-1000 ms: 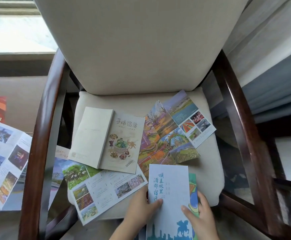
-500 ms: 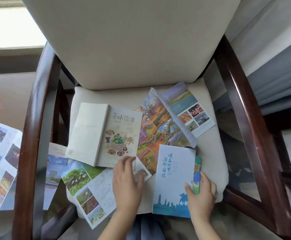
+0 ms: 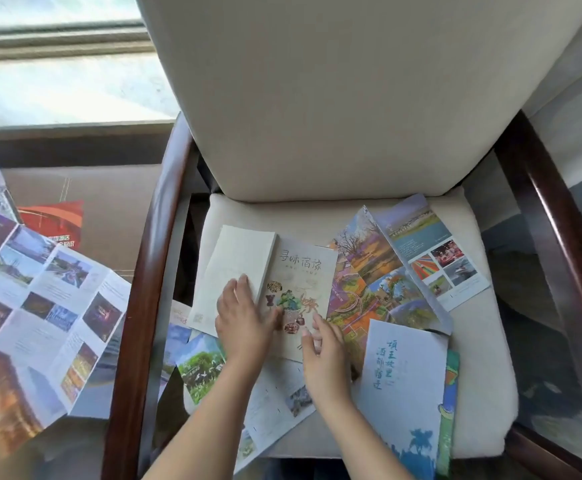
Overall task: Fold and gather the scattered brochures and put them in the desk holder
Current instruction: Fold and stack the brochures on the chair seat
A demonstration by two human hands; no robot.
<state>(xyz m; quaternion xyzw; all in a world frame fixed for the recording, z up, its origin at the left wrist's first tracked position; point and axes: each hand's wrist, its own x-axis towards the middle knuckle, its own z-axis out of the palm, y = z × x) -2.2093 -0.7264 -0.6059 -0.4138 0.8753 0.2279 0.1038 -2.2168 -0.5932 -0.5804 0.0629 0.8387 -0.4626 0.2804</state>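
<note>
**Closing the cream brochure cleanly**

Left grip lies flat and open on the blank left panel of the cream brochure; right grip rests open on its printed cover; the brochure lies spread on the chair seat; best to pin the cover, swing the blank panel over, match edges, then press the fold; no desk holder in view.

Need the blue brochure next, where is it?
In the head view, the blue brochure lies on the seat's front right, just right of the right hand, overlapping the colourful brochure.

Cream chair cushion, dark wood armrest, pale blue brochure
</note>
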